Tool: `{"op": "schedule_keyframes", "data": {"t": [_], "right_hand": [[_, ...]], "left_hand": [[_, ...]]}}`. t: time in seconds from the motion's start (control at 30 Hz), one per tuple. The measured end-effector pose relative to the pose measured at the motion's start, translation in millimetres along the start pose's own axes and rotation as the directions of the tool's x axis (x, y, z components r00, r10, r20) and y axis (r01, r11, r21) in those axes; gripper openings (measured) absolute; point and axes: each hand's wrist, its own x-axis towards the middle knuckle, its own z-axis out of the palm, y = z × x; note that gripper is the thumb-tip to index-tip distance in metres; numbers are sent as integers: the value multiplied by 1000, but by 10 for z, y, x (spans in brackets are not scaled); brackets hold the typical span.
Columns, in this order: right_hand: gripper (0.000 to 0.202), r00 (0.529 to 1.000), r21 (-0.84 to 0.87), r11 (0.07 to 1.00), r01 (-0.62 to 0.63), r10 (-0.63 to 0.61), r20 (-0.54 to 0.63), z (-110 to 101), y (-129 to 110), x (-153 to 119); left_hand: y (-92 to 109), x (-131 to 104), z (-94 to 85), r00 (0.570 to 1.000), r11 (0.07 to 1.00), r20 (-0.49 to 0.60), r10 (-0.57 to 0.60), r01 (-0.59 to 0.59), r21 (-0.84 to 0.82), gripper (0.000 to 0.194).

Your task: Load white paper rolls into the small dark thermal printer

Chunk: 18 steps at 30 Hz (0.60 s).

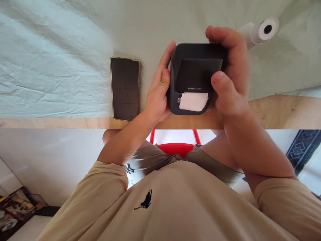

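Note:
A black label printer [195, 72] with NIIMBOT lettering is held between my two hands over the table's near side. A piece of white paper [194, 101] covers part of its front, below the lettering. My left hand [160, 88] grips the printer's left side, thumb and fingers pressed along it. Around the right side wraps my right hand [232, 72], its thumb near the top face and its fingers at the far corner. Behind that hand lies a roll of white paper [268, 29], its loose end partly hidden.
A smartphone [125, 88] with a dark screen lies on the table left of my left hand. A wrinkled pale green cloth [62, 73] covers the table, leaving a wooden front edge [288, 112] bare. A red stool [175, 149] shows beneath me.

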Motion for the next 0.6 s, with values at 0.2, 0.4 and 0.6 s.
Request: {"op": "schedule_keyframes", "data": {"t": [0.2, 0.4, 0.6], "right_hand": [[55, 988, -116, 985, 131, -121, 92, -66, -24, 10], [70, 933, -304, 933, 192, -77, 352, -206, -110, 97], [57, 991, -514, 847, 137, -115, 76, -279, -416, 141]], "left_hand": [[0, -18, 12, 1000, 999, 13, 12, -12, 43, 34], [-111, 59, -127, 993, 996, 83, 82, -79, -45, 28], [-71, 22, -91, 997, 998, 79, 20, -14, -68, 39]]}}
